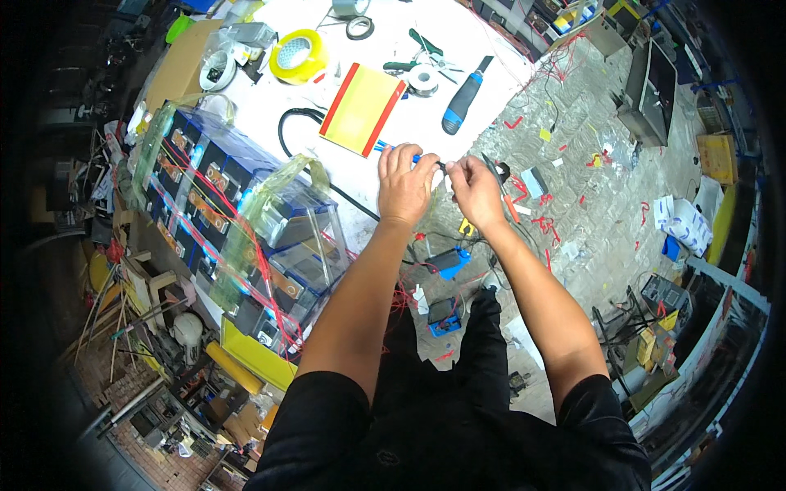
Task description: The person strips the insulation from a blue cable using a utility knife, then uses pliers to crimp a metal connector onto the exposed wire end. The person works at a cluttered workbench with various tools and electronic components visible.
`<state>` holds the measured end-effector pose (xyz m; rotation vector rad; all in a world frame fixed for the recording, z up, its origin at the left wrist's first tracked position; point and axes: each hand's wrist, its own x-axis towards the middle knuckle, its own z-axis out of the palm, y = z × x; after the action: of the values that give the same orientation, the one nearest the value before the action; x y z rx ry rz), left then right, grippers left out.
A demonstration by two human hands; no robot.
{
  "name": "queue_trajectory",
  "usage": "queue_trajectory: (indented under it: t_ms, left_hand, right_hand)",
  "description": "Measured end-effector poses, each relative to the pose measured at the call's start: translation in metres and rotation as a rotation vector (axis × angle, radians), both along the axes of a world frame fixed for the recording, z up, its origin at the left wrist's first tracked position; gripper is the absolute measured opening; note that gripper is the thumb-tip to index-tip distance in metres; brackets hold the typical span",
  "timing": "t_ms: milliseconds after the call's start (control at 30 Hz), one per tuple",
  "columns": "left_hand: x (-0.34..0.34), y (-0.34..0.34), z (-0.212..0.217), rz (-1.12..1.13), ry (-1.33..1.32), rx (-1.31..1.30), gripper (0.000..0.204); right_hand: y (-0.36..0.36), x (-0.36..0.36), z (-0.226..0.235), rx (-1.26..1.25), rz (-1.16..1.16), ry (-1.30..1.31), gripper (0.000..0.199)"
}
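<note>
Both hands meet just below the yellow sheet with red edges [361, 109] lying on the white bench [458, 37]. The left hand [404, 186] has its fingers closed around a thin blue wire [385, 148] that runs out toward the sheet's lower corner. The right hand [476, 191] pinches the wire's end, its fingers closed. A blue-handled screwdriver [463, 99] lies right of the sheet; a yellow tape roll [296, 56] sits to its upper left.

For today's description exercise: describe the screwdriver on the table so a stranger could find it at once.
Start at the white table. Right of the yellow sheet with red edges, beyond the left hand, lies the screwdriver. Its thick blue-and-black handle distinguishes it from the green-handled pliers nearby.
</note>
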<state>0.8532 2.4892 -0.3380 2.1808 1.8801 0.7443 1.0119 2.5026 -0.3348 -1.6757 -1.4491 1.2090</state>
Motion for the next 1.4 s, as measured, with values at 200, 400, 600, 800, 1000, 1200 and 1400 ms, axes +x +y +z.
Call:
queue_trajectory:
  t_ms: [200, 400, 600, 800, 1000, 1200, 1400]
  left_hand:
    - [0.000, 0.001, -0.003, 0.043, -0.037, 0.036, 0.018]
    - [-0.001, 0.000, 0.002, -0.003, -0.015, 0.032, 0.017]
    - [0.000, 0.000, 0.003, -0.009, 0.002, 0.057, 0.015]
    - [-0.002, -0.001, 0.000, -0.041, 0.048, 0.056, 0.017]
    - [-0.014, 0.011, 0.022, -0.241, 0.023, 0.009, 0.022]
    - [-0.003, 0.003, 0.010, -0.151, 0.009, -0.036, 0.018]
    - [-0.003, 0.004, 0.021, -0.109, -0.043, -0.227, 0.021]
  right_hand:
    - [0.005, 0.014, -0.001, 0.144, 0.203, -0.100, 0.024]
    - [0.002, 0.014, -0.013, -0.320, -0.040, 0.533, 0.024]
    - [-0.005, 0.013, -0.014, -0.239, -0.021, 0.527, 0.019]
    - [-0.001, 0.010, -0.009, -0.379, -0.068, 0.522, 0.018]
    - [0.014, 0.010, 0.000, -0.564, -0.146, 0.570, 0.020]
    - [0.023, 0.008, 0.000, -0.591, -0.159, 0.499, 0.025]
    - [-0.007, 0.013, -0.008, -0.559, -0.229, 0.550, 0.037]
